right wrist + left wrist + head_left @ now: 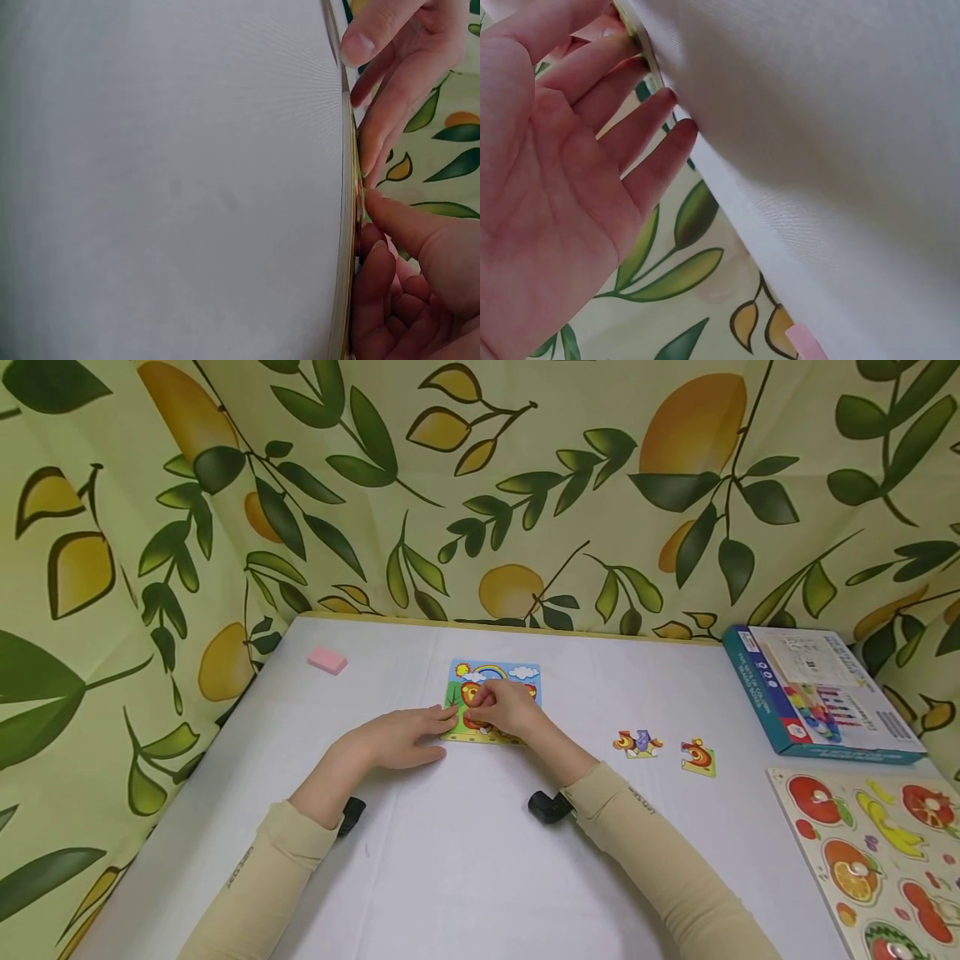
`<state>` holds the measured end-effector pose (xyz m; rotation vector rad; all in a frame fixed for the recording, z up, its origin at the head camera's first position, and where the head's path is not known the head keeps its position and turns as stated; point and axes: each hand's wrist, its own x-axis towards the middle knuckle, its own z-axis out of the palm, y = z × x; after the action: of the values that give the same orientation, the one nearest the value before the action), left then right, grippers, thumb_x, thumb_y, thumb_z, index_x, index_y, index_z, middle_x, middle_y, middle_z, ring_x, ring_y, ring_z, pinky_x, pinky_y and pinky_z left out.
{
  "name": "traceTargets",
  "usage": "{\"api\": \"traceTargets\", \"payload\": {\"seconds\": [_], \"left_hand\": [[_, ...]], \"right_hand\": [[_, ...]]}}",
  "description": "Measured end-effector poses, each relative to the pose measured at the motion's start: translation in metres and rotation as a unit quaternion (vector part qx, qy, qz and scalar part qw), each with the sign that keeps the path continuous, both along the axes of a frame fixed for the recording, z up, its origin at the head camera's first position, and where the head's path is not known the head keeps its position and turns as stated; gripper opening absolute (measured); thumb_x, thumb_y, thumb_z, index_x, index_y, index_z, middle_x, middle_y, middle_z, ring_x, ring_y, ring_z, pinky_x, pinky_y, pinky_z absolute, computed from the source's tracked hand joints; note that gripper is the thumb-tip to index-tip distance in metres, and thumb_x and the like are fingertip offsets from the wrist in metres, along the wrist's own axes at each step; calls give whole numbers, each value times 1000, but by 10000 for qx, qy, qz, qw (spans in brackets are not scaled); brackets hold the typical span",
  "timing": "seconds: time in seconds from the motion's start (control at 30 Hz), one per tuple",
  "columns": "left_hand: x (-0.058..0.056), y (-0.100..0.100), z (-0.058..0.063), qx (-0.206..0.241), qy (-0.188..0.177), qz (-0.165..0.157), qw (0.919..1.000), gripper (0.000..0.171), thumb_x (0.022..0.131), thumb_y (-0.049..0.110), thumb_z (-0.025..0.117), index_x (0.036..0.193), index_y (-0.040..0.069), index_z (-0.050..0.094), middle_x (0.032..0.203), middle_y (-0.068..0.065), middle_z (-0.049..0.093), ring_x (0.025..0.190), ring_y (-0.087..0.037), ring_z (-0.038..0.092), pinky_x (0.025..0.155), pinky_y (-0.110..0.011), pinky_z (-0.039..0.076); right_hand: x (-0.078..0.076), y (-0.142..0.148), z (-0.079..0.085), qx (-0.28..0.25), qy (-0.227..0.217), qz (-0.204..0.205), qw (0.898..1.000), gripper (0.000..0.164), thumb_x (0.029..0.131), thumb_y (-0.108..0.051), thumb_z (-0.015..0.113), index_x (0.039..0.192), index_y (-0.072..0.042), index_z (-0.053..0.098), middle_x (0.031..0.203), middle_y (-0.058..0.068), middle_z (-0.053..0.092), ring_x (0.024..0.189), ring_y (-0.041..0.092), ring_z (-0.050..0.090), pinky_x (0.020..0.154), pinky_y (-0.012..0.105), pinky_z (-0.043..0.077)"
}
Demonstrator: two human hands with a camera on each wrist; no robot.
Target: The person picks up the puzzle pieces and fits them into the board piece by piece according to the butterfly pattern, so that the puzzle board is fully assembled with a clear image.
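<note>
A colorful jigsaw puzzle board [525, 672] with a rainbow, clouds and a sun lies flat on the table. My left hand [397, 739] rests at its left edge, palm down, with the fingers mostly straight. My right hand [506, 706] is over the middle of the board, its fingers curled and the thumb touching the picture. In the right wrist view the thumb [401, 221] meets the board's surface, seen nearly edge-on; whether a piece lies between thumb and fingers is hidden. Two loose puzzle pieces, one with purple [641, 743] and one mostly orange [699, 757], lie to the right.
A pink eraser-like block [327, 661] lies at the back left. At the right stand a blue toy box [825, 693] and a fruit peg board [817, 843]. Black wrist mounts [550, 807] show beside the forearms. Patterned cloth [465, 527] hangs behind the white table [450, 877].
</note>
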<state>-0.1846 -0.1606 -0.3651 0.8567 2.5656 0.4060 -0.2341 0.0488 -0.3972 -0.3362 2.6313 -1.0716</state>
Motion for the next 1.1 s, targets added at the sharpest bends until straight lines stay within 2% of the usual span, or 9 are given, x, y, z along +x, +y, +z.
{"api": "traceTargets", "payload": {"seconds": [0.13,0.37,0.73,0.83,0.97,1.1], "left_hand": [[-1,0,-1,28,13,-27,10000,55,98,24,58,148,8,42,156,-3,32,144,-25,27,113,-46,26],[-2,0,-3,80,156,-74,9998,53,98,23,58,146,7,45,154,-4,36,143,-27,30,113,-45,27],[-5,1,-4,147,401,-119,9990,48,97,22,57,142,5,50,150,-7,42,139,-28,36,111,-45,30],[-5,0,-5,157,472,-186,9986,48,97,21,56,142,5,50,150,-8,43,139,-29,37,111,-45,31],[-5,-1,-6,146,539,-206,9982,47,98,22,56,142,5,51,149,-8,43,138,-29,37,111,-45,31],[-4,-1,-7,138,555,-198,9982,47,98,23,55,142,5,51,150,-8,43,139,-29,37,111,-45,31]], "right_hand": [[0,0,0,90,97,-73,9999,23,88,-31,73,87,-11,63,65,1,54,51,14,53,49,23,39],[-1,-2,-1,257,165,-103,9995,22,89,-30,73,88,-11,62,65,1,53,52,14,52,48,23,37],[0,1,-1,-155,-49,-68,9998,17,90,-24,72,94,-10,62,66,2,52,50,14,52,46,23,39],[0,3,-2,-287,30,43,9996,17,90,-22,72,97,-9,63,68,3,53,52,14,53,48,23,40],[4,17,-3,-520,185,211,9983,20,90,-24,71,103,-9,66,73,1,58,58,13,54,54,25,43],[11,52,7,-519,436,341,9971,19,91,-24,70,104,-11,69,82,1,62,70,16,55,63,29,44]]}}
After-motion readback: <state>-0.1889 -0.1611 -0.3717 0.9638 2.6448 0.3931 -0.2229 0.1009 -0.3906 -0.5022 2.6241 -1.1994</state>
